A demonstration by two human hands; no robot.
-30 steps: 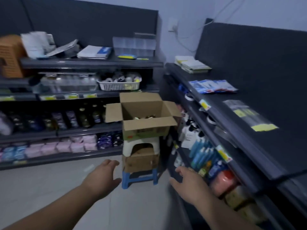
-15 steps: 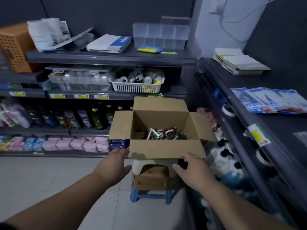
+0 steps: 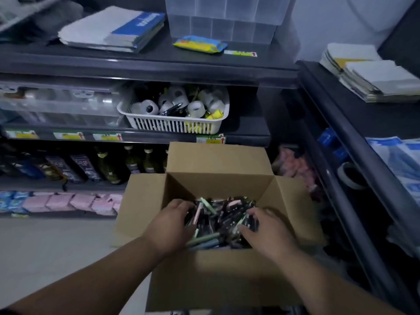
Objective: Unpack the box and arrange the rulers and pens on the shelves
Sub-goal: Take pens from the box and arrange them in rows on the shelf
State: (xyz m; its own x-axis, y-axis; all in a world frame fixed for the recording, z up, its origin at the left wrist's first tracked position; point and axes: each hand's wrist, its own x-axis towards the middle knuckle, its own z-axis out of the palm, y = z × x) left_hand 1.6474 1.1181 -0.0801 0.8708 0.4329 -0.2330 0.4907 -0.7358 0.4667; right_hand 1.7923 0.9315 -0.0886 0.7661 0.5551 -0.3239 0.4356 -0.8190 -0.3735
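Lower centre: an open box (image 3: 218,160) holds a loose heap of pens (image 3: 223,214). The right hand (image 3: 270,235) curls round a few; the left hand (image 3: 170,226) lies bent over the heap, hold unclear. Light, stiff, slippery pens likely lift best bunched at mid-barrel.

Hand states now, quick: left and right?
Left hand: fingers dug into the pens in the box; grip cannot be told.
Right hand: fingers and thumb curled round pens.
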